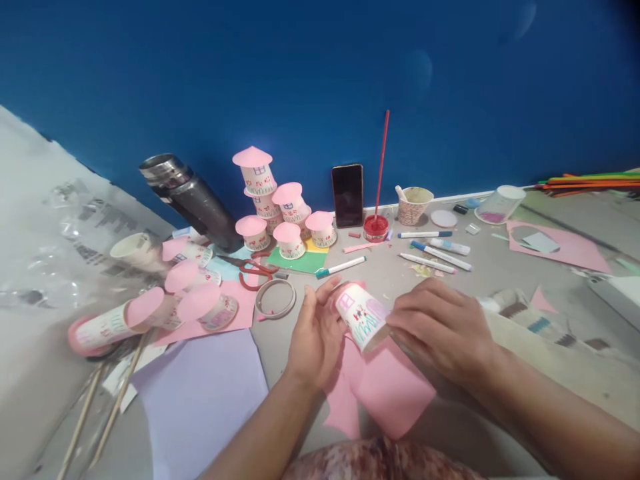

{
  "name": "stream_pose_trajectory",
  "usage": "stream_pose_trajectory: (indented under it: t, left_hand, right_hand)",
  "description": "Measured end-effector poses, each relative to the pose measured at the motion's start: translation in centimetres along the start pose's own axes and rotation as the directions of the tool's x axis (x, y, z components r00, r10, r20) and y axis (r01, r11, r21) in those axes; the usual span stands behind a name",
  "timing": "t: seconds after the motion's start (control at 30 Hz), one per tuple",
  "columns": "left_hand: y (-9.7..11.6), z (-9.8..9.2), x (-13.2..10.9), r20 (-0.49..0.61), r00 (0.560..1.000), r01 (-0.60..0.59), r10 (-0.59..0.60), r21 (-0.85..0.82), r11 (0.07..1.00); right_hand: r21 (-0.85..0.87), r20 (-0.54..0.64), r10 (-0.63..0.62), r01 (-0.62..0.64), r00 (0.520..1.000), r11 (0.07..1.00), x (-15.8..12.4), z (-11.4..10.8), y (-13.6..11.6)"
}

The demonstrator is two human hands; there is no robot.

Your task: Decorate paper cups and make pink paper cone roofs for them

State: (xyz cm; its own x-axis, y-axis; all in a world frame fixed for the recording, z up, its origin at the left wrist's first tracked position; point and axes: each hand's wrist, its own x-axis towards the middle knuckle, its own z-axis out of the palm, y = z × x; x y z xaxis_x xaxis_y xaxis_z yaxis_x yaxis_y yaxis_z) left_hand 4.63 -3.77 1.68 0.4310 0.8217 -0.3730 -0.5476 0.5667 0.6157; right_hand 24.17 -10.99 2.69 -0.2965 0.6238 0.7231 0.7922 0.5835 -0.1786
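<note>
A decorated paper cup (361, 315) with a pink paper cap, a drawn purple door and green grass lies tilted between my two hands. My left hand (316, 333) cups the capped end with curled fingers. My right hand (440, 328) closes over the cup's open end, with its fingertips hidden behind the cup. Beneath them a cut pink paper sheet (387, 390) lies on the grey table.
A stack of finished cup houses (280, 210) stands at the back, more lie at left (150, 310). Nearby are a dark flask (193, 200), red scissors (255, 272), a tape roll (275, 298), a phone (347, 195), a red paint pot (375, 227), markers (435, 250) and lilac paper (200, 400).
</note>
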Motion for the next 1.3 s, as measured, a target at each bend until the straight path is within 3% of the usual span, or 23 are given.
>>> stream_pose_trajectory:
  t: [0.17,0.53,0.83,1.0,1.17,1.3]
  left_hand:
    - [0.3,0.2,-0.2,-0.07,0.997,-0.026,0.029,0.049,0.998]
    - [-0.4,0.2,-0.3,0.023,1.0,0.007,-0.01,0.107,0.994]
    - [-0.5,0.2,-0.2,0.072,0.997,-0.027,0.018,0.123,0.992]
    - [-0.1,0.3,0.0,0.071,0.997,-0.005,-0.003,0.111,0.994]
    - [0.4,-0.1,0.4,0.037,0.996,0.076,-0.079,0.067,0.995]
    - [0.3,-0.4,0.8,0.024,0.996,0.087,-0.089,0.059,0.994]
  right_hand:
    - [-0.062,-0.011,-0.064,0.063,0.998,0.996,0.3,-0.4,-0.6]
    - [0.01,0.02,0.071,-0.071,0.997,0.997,0.5,0.3,-0.2]
    - [-0.011,-0.038,0.138,-0.139,0.99,0.99,0.3,0.7,0.0]
    - [0.087,-0.053,0.184,-0.179,0.981,0.98,0.1,0.9,0.1]
    - [0.207,-0.019,0.357,-0.346,0.934,0.915,0.7,0.4,-0.4]
    - [0.228,0.042,0.565,-0.559,0.824,0.797,1.2,-0.2,-0.7]
